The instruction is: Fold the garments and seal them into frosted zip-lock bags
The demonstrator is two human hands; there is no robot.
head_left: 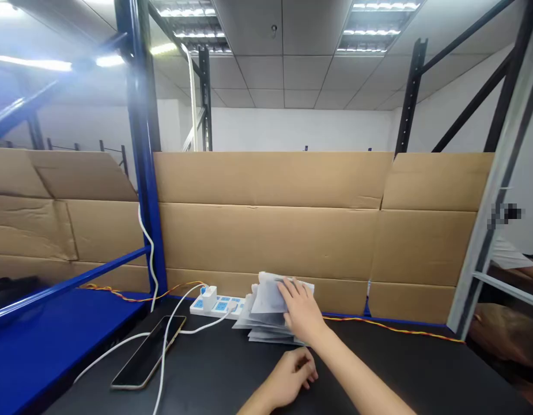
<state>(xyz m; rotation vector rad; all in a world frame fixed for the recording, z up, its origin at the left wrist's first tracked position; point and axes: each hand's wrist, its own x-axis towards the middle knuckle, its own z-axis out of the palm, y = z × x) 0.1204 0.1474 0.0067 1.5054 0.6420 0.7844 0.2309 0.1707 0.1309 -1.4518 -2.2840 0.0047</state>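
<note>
A loose stack of thin, frosted whitish sheets or bags lies on the black table top, against the cardboard at the back. My right hand rests flat on top of this pile, fingers stretched out and spread a little. Just in front of the pile, my left hand lies on the table with its fingers curled in, and nothing shows in them. Whether the stacked pieces are bags or single sheets I cannot make out.
Left of the stack sits a white power strip with a white charger plugged in. White cables cross a dark phone. A cardboard wall closes off the back; a blue post and a grey post flank it.
</note>
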